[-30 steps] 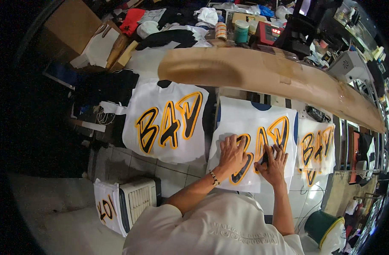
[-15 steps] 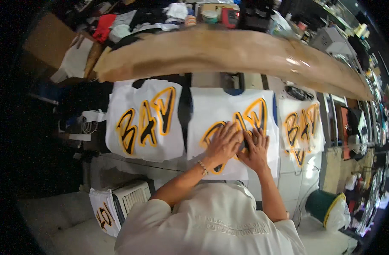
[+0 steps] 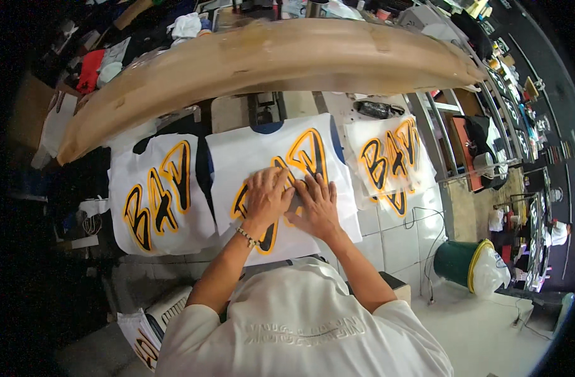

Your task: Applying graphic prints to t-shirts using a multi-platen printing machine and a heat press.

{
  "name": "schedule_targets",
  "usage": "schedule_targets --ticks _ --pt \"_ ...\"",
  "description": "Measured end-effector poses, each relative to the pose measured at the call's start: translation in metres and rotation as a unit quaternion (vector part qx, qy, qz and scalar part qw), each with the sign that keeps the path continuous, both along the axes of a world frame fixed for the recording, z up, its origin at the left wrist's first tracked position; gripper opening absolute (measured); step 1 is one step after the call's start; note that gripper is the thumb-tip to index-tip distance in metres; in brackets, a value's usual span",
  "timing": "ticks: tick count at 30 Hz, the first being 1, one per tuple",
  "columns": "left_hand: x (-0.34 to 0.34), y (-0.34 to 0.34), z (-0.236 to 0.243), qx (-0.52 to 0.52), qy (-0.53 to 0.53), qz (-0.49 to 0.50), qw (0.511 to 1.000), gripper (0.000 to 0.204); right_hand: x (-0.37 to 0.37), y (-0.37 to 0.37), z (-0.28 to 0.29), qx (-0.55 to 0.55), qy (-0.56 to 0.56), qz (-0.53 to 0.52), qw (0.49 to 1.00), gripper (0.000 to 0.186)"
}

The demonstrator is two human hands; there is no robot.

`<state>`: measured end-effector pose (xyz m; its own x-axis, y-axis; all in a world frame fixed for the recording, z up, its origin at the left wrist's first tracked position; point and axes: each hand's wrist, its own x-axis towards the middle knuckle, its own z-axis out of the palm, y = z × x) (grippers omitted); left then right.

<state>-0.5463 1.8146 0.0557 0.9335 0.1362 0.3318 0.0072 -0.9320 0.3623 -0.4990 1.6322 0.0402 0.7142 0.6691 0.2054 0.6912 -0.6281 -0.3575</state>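
Note:
Both hands lie on the middle white fabric panel, which carries large black letters edged in orange and has dark blue at its neck and side. My left hand rests flat over the lettering, its fingers stretched forward and close together; a beaded bracelet is on that wrist. Just beside it, my right hand presses down with fingers spread. A dark grey patch shows between the two hands; I cannot tell if it is lettering or a separate thing. To the left lies a similar white lettered panel.
Lettered translucent sheets overlap at the right, below a dark wrapped bundle. A long brown wrapped roll spans the far side. A green bin with a plastic bag stands at lower right, near a cable. Metal racks rise at the right.
The whole view has swung, so the panels and roll sit further left and appear tilted. Both hands stay side by side on the middle panel, with little shift across it.

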Motion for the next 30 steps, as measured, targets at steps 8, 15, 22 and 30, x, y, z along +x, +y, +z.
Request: schedule_targets --ticks 8,15,22,30 --pt "0.003 0.002 -0.009 0.072 -0.027 0.018 0.997 0.058 0.002 -0.01 0.004 0.008 0.044 0.012 0.999 0.085" --pt "0.003 0.003 -0.013 0.079 -0.004 0.013 0.997 0.057 -0.001 -0.031 0.006 0.016 0.041 -0.021 0.999 0.08" --pt "0.003 0.001 -0.013 0.079 -0.008 0.008 0.997 0.057 -0.002 -0.034 0.002 -0.007 0.022 -0.019 1.0 0.081" --pt "0.002 0.002 -0.012 0.076 -0.005 0.01 0.997 0.057 0.0 -0.033 0.009 -0.019 0.021 -0.017 0.999 0.083"
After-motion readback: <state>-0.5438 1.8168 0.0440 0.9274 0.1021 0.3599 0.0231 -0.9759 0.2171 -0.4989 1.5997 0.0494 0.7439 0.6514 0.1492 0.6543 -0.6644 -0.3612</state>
